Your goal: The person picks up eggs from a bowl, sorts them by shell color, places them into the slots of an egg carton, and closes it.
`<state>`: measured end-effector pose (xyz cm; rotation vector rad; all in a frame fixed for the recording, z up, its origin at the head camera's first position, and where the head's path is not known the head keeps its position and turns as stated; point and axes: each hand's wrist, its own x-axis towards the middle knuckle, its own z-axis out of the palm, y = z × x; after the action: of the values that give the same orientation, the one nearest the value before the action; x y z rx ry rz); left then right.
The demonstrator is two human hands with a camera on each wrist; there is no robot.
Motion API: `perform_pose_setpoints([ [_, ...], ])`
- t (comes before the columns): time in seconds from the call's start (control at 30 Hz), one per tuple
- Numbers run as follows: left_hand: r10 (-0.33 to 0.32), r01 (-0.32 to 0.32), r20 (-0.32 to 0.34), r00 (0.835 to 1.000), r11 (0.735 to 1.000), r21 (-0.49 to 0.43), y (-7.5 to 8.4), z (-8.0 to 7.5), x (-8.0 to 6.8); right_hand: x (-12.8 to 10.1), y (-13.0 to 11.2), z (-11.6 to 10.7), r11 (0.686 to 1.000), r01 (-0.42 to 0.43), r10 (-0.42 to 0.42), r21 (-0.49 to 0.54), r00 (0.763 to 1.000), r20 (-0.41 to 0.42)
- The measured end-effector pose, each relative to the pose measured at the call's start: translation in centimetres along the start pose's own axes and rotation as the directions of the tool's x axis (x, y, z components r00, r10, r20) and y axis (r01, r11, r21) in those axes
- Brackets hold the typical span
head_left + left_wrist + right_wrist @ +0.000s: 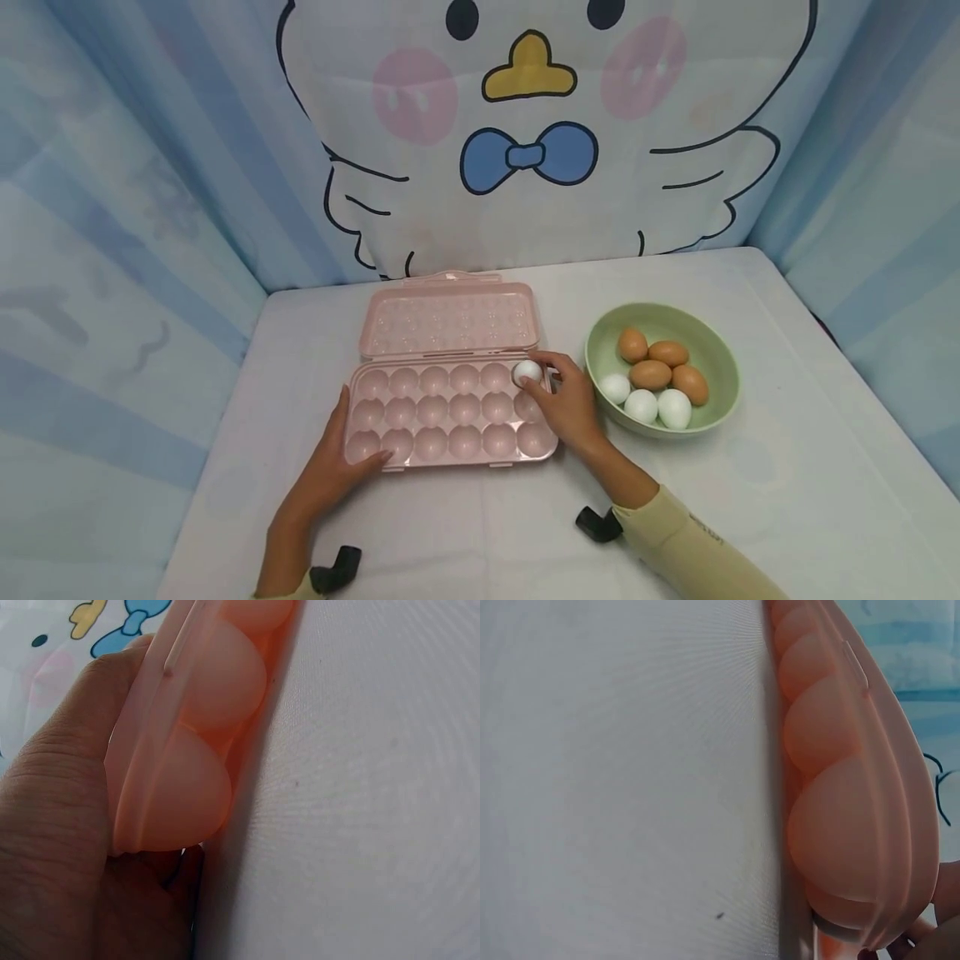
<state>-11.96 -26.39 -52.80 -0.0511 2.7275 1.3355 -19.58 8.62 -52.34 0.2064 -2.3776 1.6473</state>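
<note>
A pink plastic egg carton [447, 421] lies on the table with its lid [450, 319] folded back. At its left end my left hand [330, 471] grips the tray, thumb over the front corner and fingers along the side; the left wrist view shows the hand wrapped round that end [169, 802]. A white egg [528, 372] sits at the back right cup, pinched between the thumb and fingers of my right hand [568, 407]. Only some right fingers [949, 889] show past the carton [840, 832] in the right wrist view, where the egg is hidden.
Just right of my right hand stands a green bowl [720, 375]. Inside it are several brown eggs [650, 375] and three white eggs [674, 409]. A white cloth [465, 533] covers the table, and a printed curtain [525, 225] hangs behind it.
</note>
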Motion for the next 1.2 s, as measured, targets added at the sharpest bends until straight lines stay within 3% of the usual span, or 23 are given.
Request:
perform_pose_setpoints([
  [0.3, 0.017, -0.017, 0.006, 1.000, 1.000, -0.009, -0.2, 0.5, 0.0, -0.7, -0.8, -1.1, 0.998, 0.030, -0.032, -0.051, 0.999, -0.029],
  [0.77, 0.000, 0.000, 0.013, 1.000, 1.000, -0.019, -0.2, 0.8, -0.1, -1.1, -4.3, -3.8, 0.990, 0.118, -0.114, 0.080, 0.992, -0.061],
  [1.07, 0.016, -0.016, -0.014, 1.000, 1.000, -0.016, -0.1, 0.1, -0.4, -1.1, -4.8, -7.1, 0.986, 0.006, -0.013, 0.164, 0.999, 0.041],
  [1.2, 0.029, -0.028, -0.006, 1.000, 1.000, 0.007, 0.2, -0.3, -0.2, -0.8, -4.1, -9.2, 0.992, 0.010, -0.014, 0.123, 0.999, 0.035],
])
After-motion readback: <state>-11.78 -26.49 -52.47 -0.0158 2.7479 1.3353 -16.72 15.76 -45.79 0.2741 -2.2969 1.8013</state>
